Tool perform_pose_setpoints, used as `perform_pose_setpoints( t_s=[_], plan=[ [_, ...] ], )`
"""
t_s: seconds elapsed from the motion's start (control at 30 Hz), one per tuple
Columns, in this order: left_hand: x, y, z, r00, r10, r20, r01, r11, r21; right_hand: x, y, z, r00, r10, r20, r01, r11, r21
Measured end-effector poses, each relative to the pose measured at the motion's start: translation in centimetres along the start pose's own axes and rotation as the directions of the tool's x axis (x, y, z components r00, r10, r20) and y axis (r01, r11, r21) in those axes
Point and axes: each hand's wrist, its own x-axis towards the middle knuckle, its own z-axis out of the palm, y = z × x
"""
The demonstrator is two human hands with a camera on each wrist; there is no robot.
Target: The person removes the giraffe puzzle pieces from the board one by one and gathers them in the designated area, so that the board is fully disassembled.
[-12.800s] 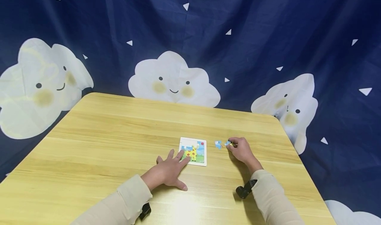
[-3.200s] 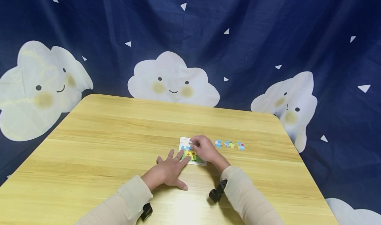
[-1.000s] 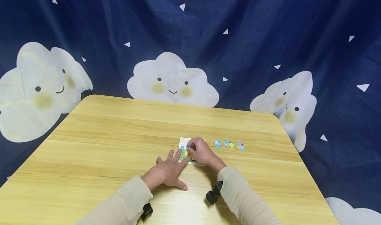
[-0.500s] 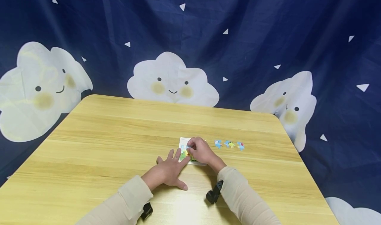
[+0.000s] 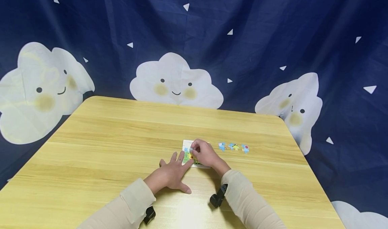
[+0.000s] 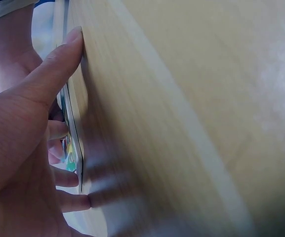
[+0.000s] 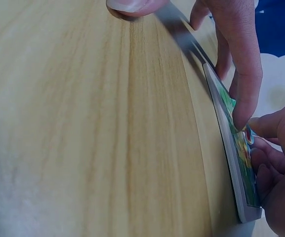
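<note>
A small jigsaw puzzle board with a white frame and a yellow, green and blue picture lies on the table. My left hand rests at its lower left with fingers spread, the fingertips on the board. My right hand is over the board's right part and hides much of the picture. In the right wrist view, its thumb and finger pinch a small blue puzzle piece at the board's surface, beside a left fingertip. Whether that piece is seated cannot be seen.
Right of the board lie a blue and white puzzle piece, a blue piece with yellow and a blue piece with a red dot. The wooden table ends at a dark blue curtain with printed clouds.
My right hand has gone from the loose pieces to the board, then slightly left over it. The red-dot piece, earlier in the board, now lies on the table. My left hand has stayed.
</note>
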Motion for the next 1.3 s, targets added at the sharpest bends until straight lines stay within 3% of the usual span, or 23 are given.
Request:
perform_pose_setpoints(
  t_s=[0.3, 0.57, 1.3],
  plan=[
    [-0.14, 0.2, -0.18, 1.0, -0.008, 0.001, 0.008, 1.0, 0.018, 0.03, 0.06, 0.14, 1.0, 0.008, -0.008, -0.008, 1.0, 0.002],
    [-0.15, 0.16, -0.13, 1.0, -0.006, 0.0, 0.006, 1.0, 0.014, 0.05, 0.09, 0.19, 0.999, -0.044, -0.012, 0.045, 0.999, 0.011],
    [-0.08, 0.17, -0.06, 1.0, -0.009, 0.005, 0.009, 1.0, 0.022, 0.05, 0.01, 0.21, 1.0, -0.018, 0.021, 0.018, 1.0, 0.015]
  ],
)
